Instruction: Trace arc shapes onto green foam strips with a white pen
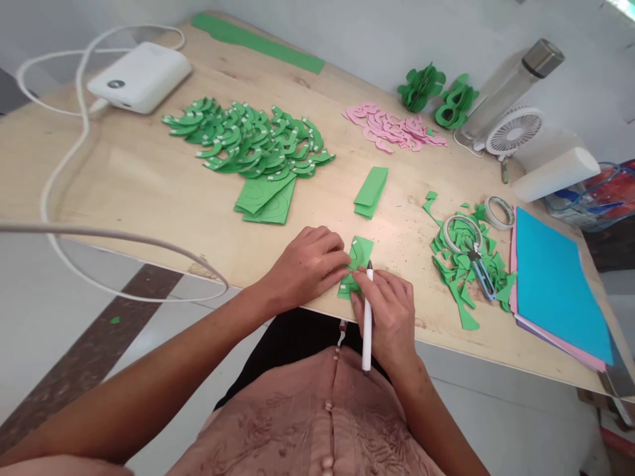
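Note:
A small green paper piece (366, 246) lies at the table's front edge, with a curved green cutout bearing white tape bits on top of it. My left hand (310, 268) has its fingers bent together, holding the paper's left side. My right hand (391, 311) grips a white pen (368, 330), dark tip pointing away from me, while its fingertips touch the same paper. Part of the cutout is hidden under the fingers. Just beyond lies a folded green paper (371, 192). To the left, green sheets with drawn curves (275, 206) lie beside a heap of green cutouts (253, 142).
Pink cutouts (391, 127), green paper ornaments (421, 87), a bottle (510, 86) and a small fan (514, 131) stand along the back. At right are green scraps (461, 307), scissors (482, 274), a tape roll (499, 213) and a blue sheet (560, 284). A cabled white box (143, 76) sits left.

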The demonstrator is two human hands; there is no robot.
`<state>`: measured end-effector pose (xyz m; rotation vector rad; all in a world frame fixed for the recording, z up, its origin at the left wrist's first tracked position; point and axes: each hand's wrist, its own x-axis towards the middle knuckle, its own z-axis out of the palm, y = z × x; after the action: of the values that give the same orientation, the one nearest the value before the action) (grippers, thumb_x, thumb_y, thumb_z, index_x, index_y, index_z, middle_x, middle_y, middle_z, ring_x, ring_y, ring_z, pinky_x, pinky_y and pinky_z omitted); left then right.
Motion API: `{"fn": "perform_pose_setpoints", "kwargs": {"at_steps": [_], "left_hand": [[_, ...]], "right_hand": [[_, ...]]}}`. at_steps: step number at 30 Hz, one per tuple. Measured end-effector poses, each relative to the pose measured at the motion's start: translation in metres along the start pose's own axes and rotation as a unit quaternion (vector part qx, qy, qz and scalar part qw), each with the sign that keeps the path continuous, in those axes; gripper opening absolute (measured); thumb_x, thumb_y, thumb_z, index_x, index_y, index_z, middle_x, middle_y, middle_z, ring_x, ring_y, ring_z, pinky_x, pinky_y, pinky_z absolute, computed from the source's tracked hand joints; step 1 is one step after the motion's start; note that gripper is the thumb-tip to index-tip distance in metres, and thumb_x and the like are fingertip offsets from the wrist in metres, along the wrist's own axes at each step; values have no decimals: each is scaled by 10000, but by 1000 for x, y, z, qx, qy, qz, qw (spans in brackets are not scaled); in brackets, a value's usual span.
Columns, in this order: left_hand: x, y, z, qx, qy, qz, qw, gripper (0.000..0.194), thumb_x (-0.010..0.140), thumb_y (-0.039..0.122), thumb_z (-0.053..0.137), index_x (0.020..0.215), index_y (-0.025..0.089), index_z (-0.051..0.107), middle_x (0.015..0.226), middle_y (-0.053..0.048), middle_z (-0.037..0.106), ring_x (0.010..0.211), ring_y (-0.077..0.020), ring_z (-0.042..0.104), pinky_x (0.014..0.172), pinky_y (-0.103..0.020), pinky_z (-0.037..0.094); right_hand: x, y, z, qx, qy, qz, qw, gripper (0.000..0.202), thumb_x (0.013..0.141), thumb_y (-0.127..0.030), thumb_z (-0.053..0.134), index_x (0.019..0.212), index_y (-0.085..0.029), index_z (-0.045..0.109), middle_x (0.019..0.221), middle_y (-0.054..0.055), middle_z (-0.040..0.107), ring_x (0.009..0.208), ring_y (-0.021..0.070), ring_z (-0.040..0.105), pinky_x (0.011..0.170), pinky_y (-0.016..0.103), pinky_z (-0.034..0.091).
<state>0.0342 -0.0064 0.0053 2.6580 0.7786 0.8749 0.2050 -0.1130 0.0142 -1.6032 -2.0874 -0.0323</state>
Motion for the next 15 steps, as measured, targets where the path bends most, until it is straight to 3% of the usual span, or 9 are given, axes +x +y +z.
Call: {"fn": "perform_pose_setpoints", "kwargs": {"at_steps": [10, 15], "left_hand": [[0, -1, -2, 4, -16, -2, 1000, 147, 943, 228, 543, 871, 180, 662, 922, -62, 635, 866, -200, 537, 767, -350, 412], [-2, 3, -10, -6, -50, -8, 999, 171, 896, 325, 609, 966, 176, 657, 993, -83, 631, 959, -238, 547, 850, -399, 425]], "right_hand": [[1, 1, 0, -2, -5, 2, 1000, 240, 973, -190, 534, 1192, -196, 633, 1086, 78, 736, 1080, 247, 612, 910, 405, 408], [1, 0, -1, -3, -3, 2, 1000, 240, 971, -188, 540, 1188, -190, 641, 1087, 83, 736, 1083, 247, 615, 911, 407, 414]]}}
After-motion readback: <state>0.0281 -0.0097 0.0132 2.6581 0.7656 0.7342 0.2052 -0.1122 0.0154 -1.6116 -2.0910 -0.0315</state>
